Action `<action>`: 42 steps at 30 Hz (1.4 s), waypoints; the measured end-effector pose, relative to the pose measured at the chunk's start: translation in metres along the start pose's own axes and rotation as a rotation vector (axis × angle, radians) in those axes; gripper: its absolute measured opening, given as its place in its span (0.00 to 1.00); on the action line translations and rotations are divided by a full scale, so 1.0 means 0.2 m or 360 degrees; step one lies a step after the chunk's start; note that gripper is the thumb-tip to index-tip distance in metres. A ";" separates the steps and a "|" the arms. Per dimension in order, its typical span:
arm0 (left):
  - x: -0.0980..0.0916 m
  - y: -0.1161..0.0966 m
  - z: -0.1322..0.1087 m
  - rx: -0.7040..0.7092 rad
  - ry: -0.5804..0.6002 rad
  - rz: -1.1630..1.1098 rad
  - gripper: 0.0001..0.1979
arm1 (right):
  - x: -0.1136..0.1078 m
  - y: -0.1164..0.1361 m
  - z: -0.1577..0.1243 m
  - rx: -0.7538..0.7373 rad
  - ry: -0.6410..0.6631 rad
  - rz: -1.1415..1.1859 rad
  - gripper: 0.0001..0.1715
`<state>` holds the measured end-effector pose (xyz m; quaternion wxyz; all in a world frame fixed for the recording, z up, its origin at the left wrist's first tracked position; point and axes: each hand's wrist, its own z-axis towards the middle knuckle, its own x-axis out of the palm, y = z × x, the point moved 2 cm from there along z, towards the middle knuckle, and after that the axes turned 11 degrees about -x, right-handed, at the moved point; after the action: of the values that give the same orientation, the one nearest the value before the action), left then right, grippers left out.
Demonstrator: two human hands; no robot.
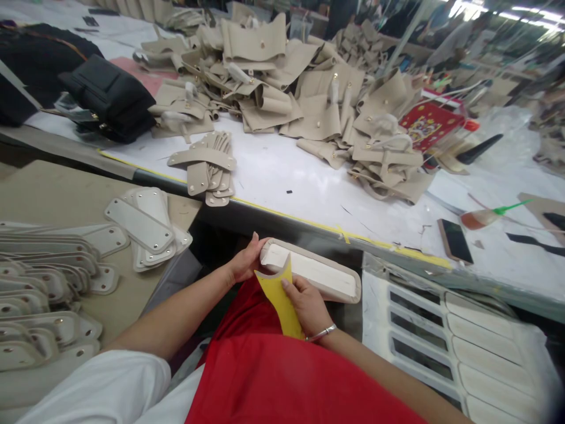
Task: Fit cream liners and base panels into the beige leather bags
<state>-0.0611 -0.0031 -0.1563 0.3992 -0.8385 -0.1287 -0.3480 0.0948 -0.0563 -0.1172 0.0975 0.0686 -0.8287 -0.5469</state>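
Note:
Over my lap, in the head view, is a long beige piece with rounded ends and a white inner face (pixel 324 274), its beige edge standing up around the rim. My left hand (pixel 248 259) grips its left end, thumb raised at the edge. In my right hand (pixel 309 303) is a yellow card with a curved, pointed end (pixel 280 297), pinched under the thumb. The card's pointed tip overlaps the white face near its left part. Some of the right fingers are hidden behind the card and the beige piece.
A beige board (pixel 145 171) at left bears stacked white strips with metal holes (pixel 141 227). Beige bag parts (pixel 309 100) heap on the white table (pixel 265 162), near a black bag (pixel 108 97), a phone (pixel 455 241) and a green-nozzled bottle (pixel 479 219). Pale panels (pixel 489 347) lie at right.

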 end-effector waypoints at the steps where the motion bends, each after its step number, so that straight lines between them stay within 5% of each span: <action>1: 0.00 0.01 0.00 0.0003 -0.0006 -0.0031 0.35 | 0.02 -0.01 0.00 0.0046 -0.0012 0.0026 0.20; 12: -0.05 0.06 0.00 0.0070 -0.0055 -0.0157 0.40 | 0.17 -0.13 0.07 0.0290 0.0004 0.0406 0.26; 20: -0.06 0.04 0.07 0.0098 -0.0428 0.0212 0.31 | 0.14 -0.16 0.12 0.0372 -0.0033 0.0571 0.31; 28: 0.02 -0.03 0.10 0.0326 -0.0917 0.1108 0.23 | 0.05 -0.14 0.13 0.0482 -0.0080 0.0610 0.31; 34: 0.12 -0.13 0.08 0.0270 -0.1135 0.2719 0.23 | 0.12 -0.15 0.10 0.0494 -0.0105 0.0670 0.18; 39: 0.15 -0.13 0.14 0.0484 -0.0789 0.3489 0.22 | 0.13 -0.20 0.10 0.0517 0.0025 0.0775 0.20; 42: 0.16 -0.13 0.18 0.0489 -0.0841 0.3614 0.24 | 0.09 -0.22 0.12 0.0476 0.0050 0.0818 0.22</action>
<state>-0.0332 0.0389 -0.1349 0.5382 -0.4614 0.5730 0.4113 0.0721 -0.0559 -0.1646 0.2343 -0.1215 -0.8887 -0.3750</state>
